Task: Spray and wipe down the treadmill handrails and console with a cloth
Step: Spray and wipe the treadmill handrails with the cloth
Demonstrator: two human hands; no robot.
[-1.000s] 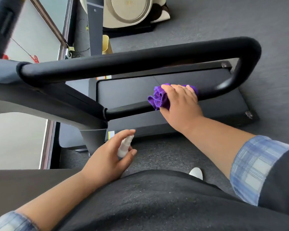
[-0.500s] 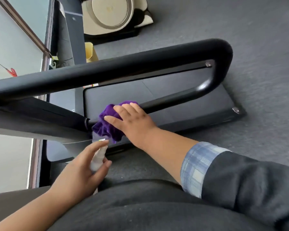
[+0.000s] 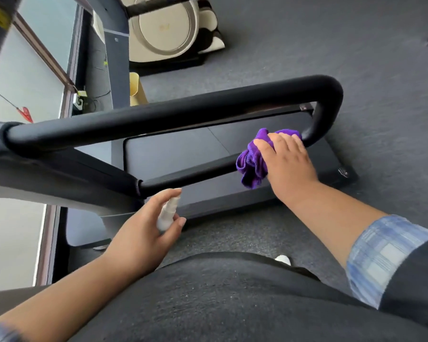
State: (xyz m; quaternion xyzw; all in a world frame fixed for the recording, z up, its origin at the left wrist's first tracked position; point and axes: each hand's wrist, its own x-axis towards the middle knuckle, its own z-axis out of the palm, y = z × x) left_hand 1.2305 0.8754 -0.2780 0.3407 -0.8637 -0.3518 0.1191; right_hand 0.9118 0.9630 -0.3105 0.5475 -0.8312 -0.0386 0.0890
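A black looped treadmill handrail (image 3: 173,117) runs across the middle of the view, its thinner lower bar (image 3: 190,172) slanting down to the left. My right hand (image 3: 288,166) grips a bunched purple cloth (image 3: 252,164) around that lower bar, near the bend at the right end. My left hand (image 3: 146,233) holds a small white spray bottle (image 3: 167,213) below the bar's left end, apart from it. The console is out of view.
The treadmill deck (image 3: 183,149) lies under the rail on grey carpet (image 3: 356,58). A cream and black exercise machine (image 3: 168,28) stands at the back. A window (image 3: 15,82) runs along the left, and a yellow object (image 3: 136,92) sits by an upright post.
My right hand slid the cloth left along the lower bar, then back right to the bend. The left hand kept the spray bottle in about the same place.
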